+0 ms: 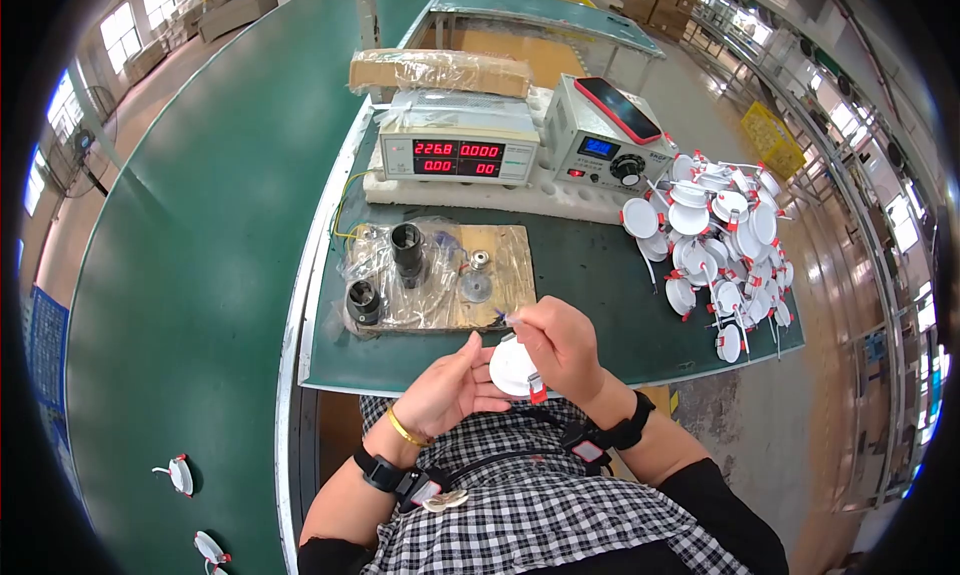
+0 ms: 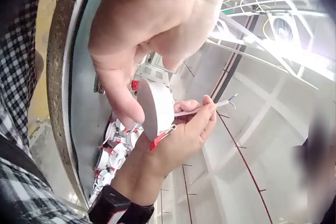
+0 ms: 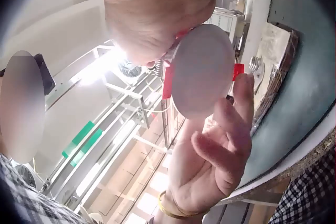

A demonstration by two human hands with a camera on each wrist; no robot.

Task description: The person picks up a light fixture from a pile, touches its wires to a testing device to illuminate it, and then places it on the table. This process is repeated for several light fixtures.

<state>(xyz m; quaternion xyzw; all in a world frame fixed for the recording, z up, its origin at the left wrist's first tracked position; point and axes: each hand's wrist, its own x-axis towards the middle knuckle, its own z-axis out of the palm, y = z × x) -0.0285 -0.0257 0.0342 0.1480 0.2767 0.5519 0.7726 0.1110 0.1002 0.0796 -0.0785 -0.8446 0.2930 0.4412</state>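
A round white LED downlight (image 1: 513, 367) with red-tipped spring clips is between my two hands, above the table's front edge. My right hand (image 1: 563, 347) grips its white cable (image 2: 222, 103), whose thin bare-ended wires stick out past the fingers in the left wrist view. My left hand (image 1: 447, 388) is turned palm up, its fingers extended at the downlight's edge and the thumb apart from it. In the right wrist view, the downlight's smooth face (image 3: 203, 71) shows, and a left fingertip is right at a red clip (image 3: 238, 71).
Many white downlights (image 1: 715, 240) lie heaped at the table's right. A taped board (image 1: 510, 265) carries two black sockets (image 1: 407, 247). Behind it stand a power meter (image 1: 458, 157) with red digits and a grey supply unit (image 1: 600, 145) with a phone (image 1: 618, 110) on top.
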